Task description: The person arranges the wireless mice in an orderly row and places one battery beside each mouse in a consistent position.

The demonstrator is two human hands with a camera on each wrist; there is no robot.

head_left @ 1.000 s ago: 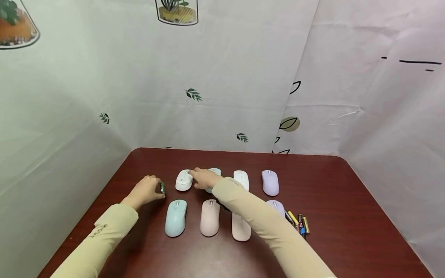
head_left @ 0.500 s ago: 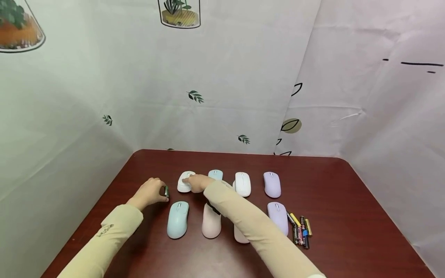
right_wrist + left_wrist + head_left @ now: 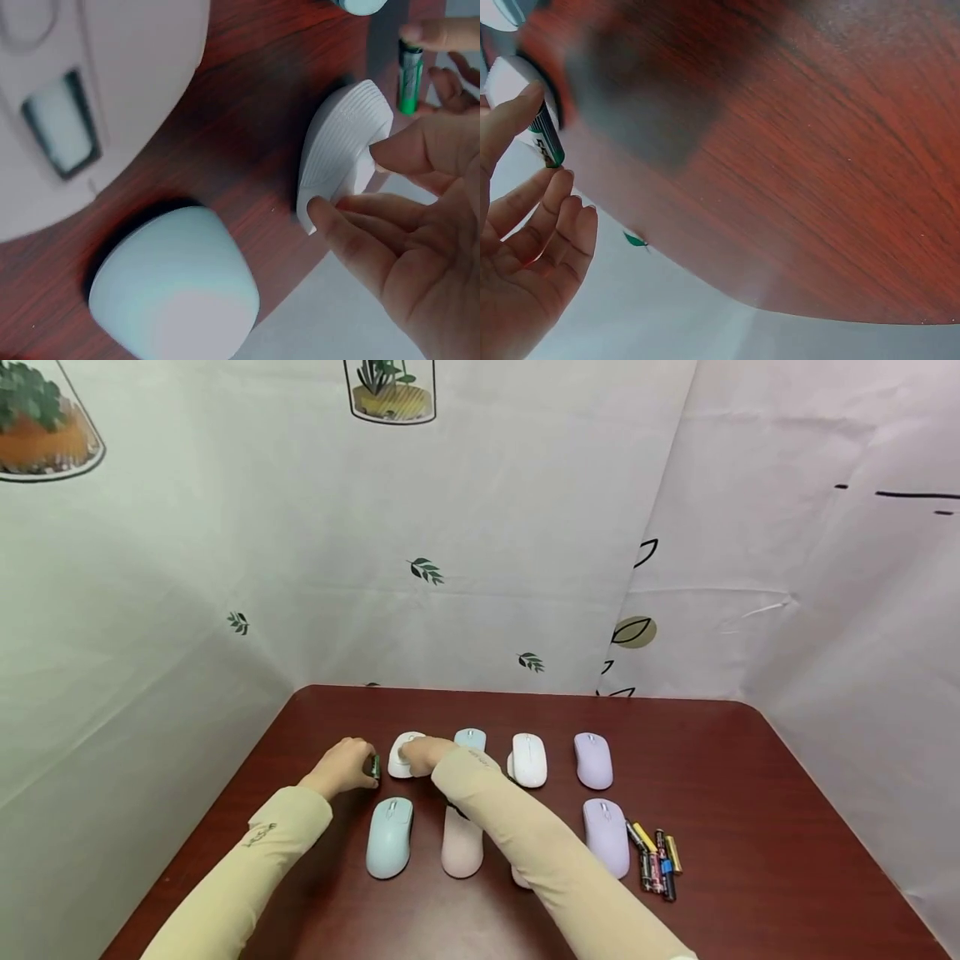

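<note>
My left hand (image 3: 343, 768) pinches a green battery (image 3: 376, 767) upright between thumb and fingertips, just left of a white computer mouse (image 3: 397, 766). In the left wrist view the battery (image 3: 546, 139) spans from the thumb to a fingertip. My right hand (image 3: 425, 754) reaches across and grips that same white mouse. The right wrist view shows thumb and fingertips on the ridged sides of the white mouse (image 3: 341, 142), with the left hand's battery (image 3: 409, 79) beyond it. Part of the mouse is hidden under the right hand.
Behind the right arm are a pale blue mouse (image 3: 470, 738), a white mouse (image 3: 529, 761) and a lilac mouse (image 3: 593, 761). In front stand a teal mouse (image 3: 389, 839), a pink mouse (image 3: 462, 847) and another lilac mouse (image 3: 606, 839). Several batteries (image 3: 656, 867) lie at right.
My right hand has come left and down onto the white mouse and now grips it. My left hand, still pinching the battery, has moved right, closer to that mouse.
</note>
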